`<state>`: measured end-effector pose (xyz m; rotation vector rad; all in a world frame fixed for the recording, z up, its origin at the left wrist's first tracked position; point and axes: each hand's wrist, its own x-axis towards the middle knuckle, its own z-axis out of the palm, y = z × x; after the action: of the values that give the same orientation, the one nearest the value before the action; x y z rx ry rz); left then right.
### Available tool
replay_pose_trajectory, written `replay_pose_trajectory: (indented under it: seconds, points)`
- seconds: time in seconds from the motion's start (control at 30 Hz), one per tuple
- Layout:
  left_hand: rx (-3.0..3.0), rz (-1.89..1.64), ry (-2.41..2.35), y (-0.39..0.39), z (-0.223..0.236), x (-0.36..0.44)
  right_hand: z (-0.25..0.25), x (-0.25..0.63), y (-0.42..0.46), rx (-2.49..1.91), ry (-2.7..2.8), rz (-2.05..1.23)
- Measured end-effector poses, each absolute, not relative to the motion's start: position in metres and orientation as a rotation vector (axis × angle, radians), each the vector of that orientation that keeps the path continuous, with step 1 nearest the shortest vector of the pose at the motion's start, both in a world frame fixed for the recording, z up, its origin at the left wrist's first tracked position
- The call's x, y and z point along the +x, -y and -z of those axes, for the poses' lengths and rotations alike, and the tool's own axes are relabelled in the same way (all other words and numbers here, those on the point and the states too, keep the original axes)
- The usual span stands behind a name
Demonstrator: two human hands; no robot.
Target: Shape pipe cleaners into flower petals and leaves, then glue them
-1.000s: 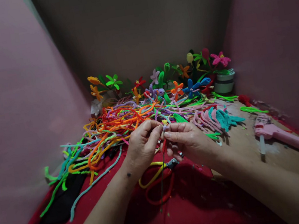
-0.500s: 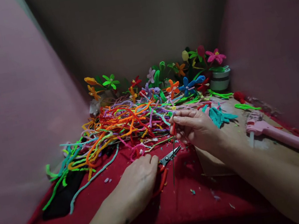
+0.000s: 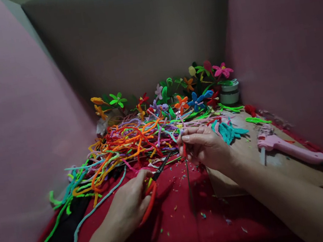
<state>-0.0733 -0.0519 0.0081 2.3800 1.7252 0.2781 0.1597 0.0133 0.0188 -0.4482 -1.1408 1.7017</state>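
Observation:
My left hand (image 3: 134, 194) is closed on a pair of scissors (image 3: 151, 194) with red and yellow handles, lifted over the red cloth. Their dark blades point up and to the right. My right hand (image 3: 203, 143) pinches a thin wire stem (image 3: 189, 186) wrapped near its top in red pipe cleaner (image 3: 184, 150). A small pale and yellow tip shows above the fingers, and the bare end hangs straight down. Just beyond both hands spreads a tangled heap of colourful pipe cleaners (image 3: 139, 134).
Pipe-cleaner flowers (image 3: 197, 102) stand along the back, near a striped white pot (image 3: 230, 93). On the cardboard (image 3: 229, 184) at right lie teal pieces (image 3: 230, 131) and a pink glue gun (image 3: 291, 147) with a cord. Scraps dot the red cloth (image 3: 179, 232).
My left hand let go of the stem, reached down to the scissors and raised them off the cloth. My right hand kept hold of the stem.

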Motion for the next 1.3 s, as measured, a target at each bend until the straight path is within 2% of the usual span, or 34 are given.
replay_pose_trajectory:
  seconds: [0.17, 0.33, 0.53, 1.3]
  points:
    - [2.690, -0.572, -1.643, 0.052, -0.007, -0.067, -0.019, 0.158, -0.012, -0.489, 1.176, -1.703]
    - [2.904, -0.617, -1.755, 0.050, -0.010, -0.054, -0.016, 0.156, -0.009, -0.459, 1.227, -1.721]
    - [3.106, -0.500, -1.770, 0.049, -0.015, -0.054, -0.015, 0.155, -0.008, -0.429, 1.244, -1.778]
    - [3.214, -0.274, -1.749, 0.049, -0.025, -0.064, -0.022, 0.167, -0.014, -0.557, 1.012, -2.166]
